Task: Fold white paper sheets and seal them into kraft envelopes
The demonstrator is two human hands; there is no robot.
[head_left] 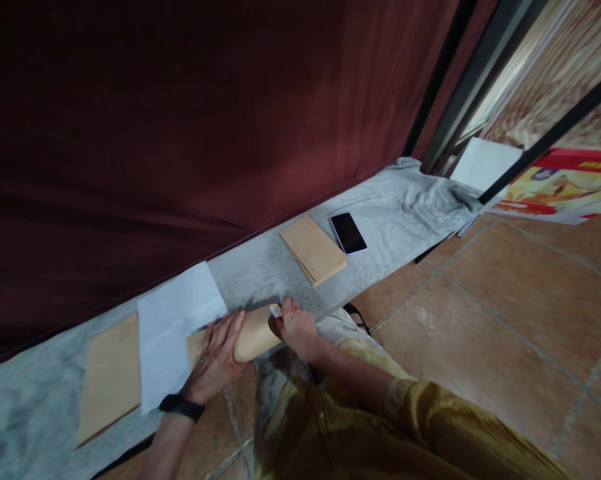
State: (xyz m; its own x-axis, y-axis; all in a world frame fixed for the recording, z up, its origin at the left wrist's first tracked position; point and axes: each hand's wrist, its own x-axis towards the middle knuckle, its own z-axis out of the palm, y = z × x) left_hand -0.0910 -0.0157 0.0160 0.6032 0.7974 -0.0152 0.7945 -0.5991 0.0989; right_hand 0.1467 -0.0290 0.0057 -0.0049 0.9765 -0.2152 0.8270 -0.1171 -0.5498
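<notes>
"Where's the envelope?"

"Between the two hands, at the edge of the surface. It looks bowed."

"And the left hand?"

"Laid over it, fingers stretched out rather than clenched. There's a dark band on that wrist."

"The right hand?"

"Fingers curled, grasping the end. A bit of white shows right beside those fingers; I can't tell if they pinch that too."

"What's left of the left hand?"

"A sheet, white and creased, just beside it. Further out, past the sheet, another envelope lies flat."

"Beyond the right hand?"

"A pile of brown envelopes, then a phone close to the pile, further to the right, dark screen up."
</notes>
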